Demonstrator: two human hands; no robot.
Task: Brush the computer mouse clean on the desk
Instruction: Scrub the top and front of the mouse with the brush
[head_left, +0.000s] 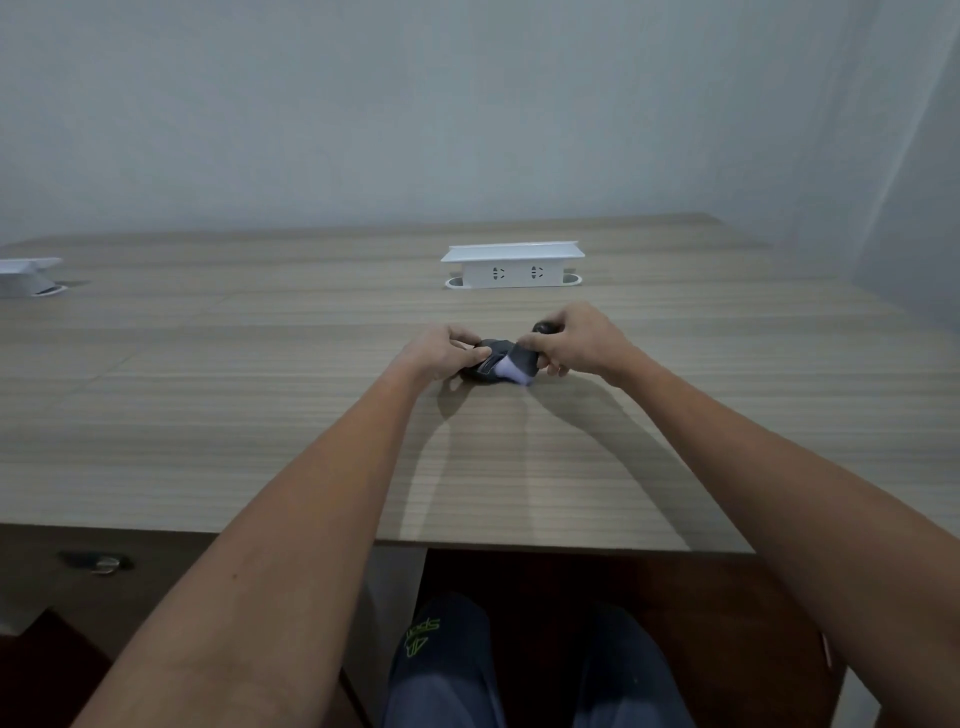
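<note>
A dark grey computer mouse (488, 347) lies on the wooden desk (260, 415), a little right of centre. My left hand (449, 351) grips the mouse from its left side and partly hides it. My right hand (576, 340) is closed around a small brush (511, 370). The brush's black handle end sticks out above my fingers, and its pale bristles rest against the near right side of the mouse.
A white pop-up socket box (514, 265) stands on the desk just behind my hands. A second white box (26, 275) sits at the far left edge. A drawer lock (101, 562) is below the desk's front edge, and my legs are under the desk.
</note>
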